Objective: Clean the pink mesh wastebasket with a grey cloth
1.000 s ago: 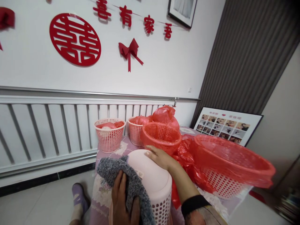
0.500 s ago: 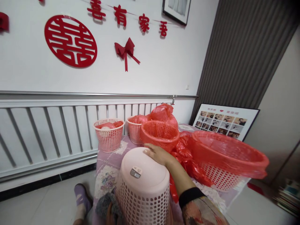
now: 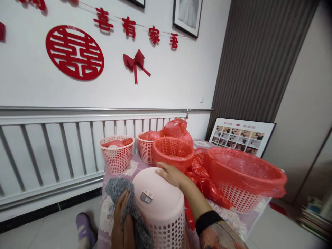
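Observation:
A pink plastic basket (image 3: 158,193) stands upside down at the table's near side, its solid base facing up with a label on it. My right hand (image 3: 172,174) grips the far right edge of that base, its thumb on top and part of the fingers hidden. Against the basket's left side, my left hand (image 3: 123,221) presses a grey fluffy cloth (image 3: 118,188), with its fingers closed on it. Just beyond my right hand is a red-lined basket (image 3: 172,152).
Two smaller pink baskets (image 3: 116,159) with red bags stand at the back near the radiator (image 3: 70,148). To the right are crumpled red plastic bags (image 3: 201,169) and a wide basket lined in red (image 3: 246,173). A framed photo board (image 3: 241,135) leans behind.
My left hand has risen with the grey cloth along the basket's left side, up to the edge of the base. My right hand stays on the basket. The view has tilted slightly upward.

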Available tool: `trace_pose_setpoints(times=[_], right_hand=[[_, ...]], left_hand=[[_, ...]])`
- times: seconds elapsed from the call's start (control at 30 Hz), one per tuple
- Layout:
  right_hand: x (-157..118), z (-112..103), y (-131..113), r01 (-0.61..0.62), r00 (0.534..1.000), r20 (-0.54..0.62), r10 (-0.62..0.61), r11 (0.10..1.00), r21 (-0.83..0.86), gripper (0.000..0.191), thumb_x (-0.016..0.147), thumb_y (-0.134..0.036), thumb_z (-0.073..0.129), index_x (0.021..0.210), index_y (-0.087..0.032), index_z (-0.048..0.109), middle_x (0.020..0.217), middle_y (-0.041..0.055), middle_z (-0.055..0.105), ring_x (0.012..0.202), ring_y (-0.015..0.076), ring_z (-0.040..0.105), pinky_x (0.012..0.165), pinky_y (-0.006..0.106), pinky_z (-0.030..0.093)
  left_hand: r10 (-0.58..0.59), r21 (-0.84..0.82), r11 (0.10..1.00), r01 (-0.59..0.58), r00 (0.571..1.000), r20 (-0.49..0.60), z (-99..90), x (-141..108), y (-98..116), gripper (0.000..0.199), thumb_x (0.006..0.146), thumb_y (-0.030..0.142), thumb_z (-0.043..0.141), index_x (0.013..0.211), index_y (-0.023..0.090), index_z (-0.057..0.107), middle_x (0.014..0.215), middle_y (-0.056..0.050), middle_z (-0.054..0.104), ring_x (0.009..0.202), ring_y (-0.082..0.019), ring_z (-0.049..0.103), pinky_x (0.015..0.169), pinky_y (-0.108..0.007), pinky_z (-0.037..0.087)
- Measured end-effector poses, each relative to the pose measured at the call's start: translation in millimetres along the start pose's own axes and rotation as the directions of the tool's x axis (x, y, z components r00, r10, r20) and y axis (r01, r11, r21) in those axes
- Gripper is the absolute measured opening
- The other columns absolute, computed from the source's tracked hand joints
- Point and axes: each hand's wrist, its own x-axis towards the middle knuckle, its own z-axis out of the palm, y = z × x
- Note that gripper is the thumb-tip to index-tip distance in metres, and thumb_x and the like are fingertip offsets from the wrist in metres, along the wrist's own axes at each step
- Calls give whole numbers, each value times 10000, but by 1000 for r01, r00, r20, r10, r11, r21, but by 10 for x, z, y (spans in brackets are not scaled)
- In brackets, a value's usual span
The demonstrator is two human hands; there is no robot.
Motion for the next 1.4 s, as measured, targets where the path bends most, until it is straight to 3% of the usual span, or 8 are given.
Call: trace_pose_setpoints(times=[0.1,0.17,0.3,0.47,0.63,0.83,1.07,1.4], right_hand=[[6,3,-1,16,1000,-5,-16,1000,-10,694,968,-534,463,1493,-81,464,1553,181,475,1435,316,453,1205,452,336],[9,-1,0,26,1000,-6,-26,1000,-5,669,970,-514,467,1484,-86,475,1530,186,503,1410,316,485,1185,453,365],[12,-8,13,37,999,-19,-37,999,-10,662,970,-517,472,1484,-100,479,1527,185,508,1404,303,493,1181,444,366],[24,31,32,54,994,-98,-48,997,52,631,937,-471,536,1433,-81,535,1439,200,595,1307,298,589,1125,432,431],[20,44,74,52,894,-449,3,993,111,497,951,-404,427,1285,-100,633,1283,174,691,1189,259,641,1080,419,467],[-427,199,-80,21,737,-672,74,991,131,596,912,-463,437,1336,-70,580,1474,223,518,1402,309,458,1212,517,317],[-892,579,-515,-76,833,-528,165,980,185,638,930,-513,457,1491,-210,459,1636,108,345,1529,305,273,1242,589,222],[-223,416,-336,-95,922,-364,131,989,114,638,963,-463,445,1505,-127,449,1597,144,415,1496,287,351,1242,482,258]], left_hand=[[-24,-29,999,30,984,178,-1,586,8,467,949,382,418,1331,197,614,1454,-137,592,1402,-296,509,1212,-548,381],[-4,-35,999,20,910,415,55,1002,-17,495,905,429,442,1245,154,674,1413,-179,617,1364,-321,535,1219,-575,342],[7,-58,998,36,789,614,238,1613,-21,508,804,470,568,1143,128,731,1324,-202,682,1283,-340,590,1198,-533,364],[-3,-98,985,139,589,808,327,1840,70,479,828,525,548,1077,169,751,1155,-117,780,1074,-292,689,1026,-433,507],[-5,-128,966,224,515,857,295,1825,147,503,824,552,568,1078,151,733,1079,-97,795,990,-271,697,944,-387,528],[11,-160,956,247,513,859,274,1812,285,491,779,588,621,966,155,758,965,-94,803,981,-285,683,1003,-390,490],[9,-184,948,258,558,830,271,1780,195,544,791,635,594,1001,156,747,975,-109,795,1006,-282,678,1009,-416,488],[19,-193,967,169,702,712,-5,1675,43,509,879,576,492,1096,172,713,1136,-117,762,1070,-284,648,1040,-427,479]])
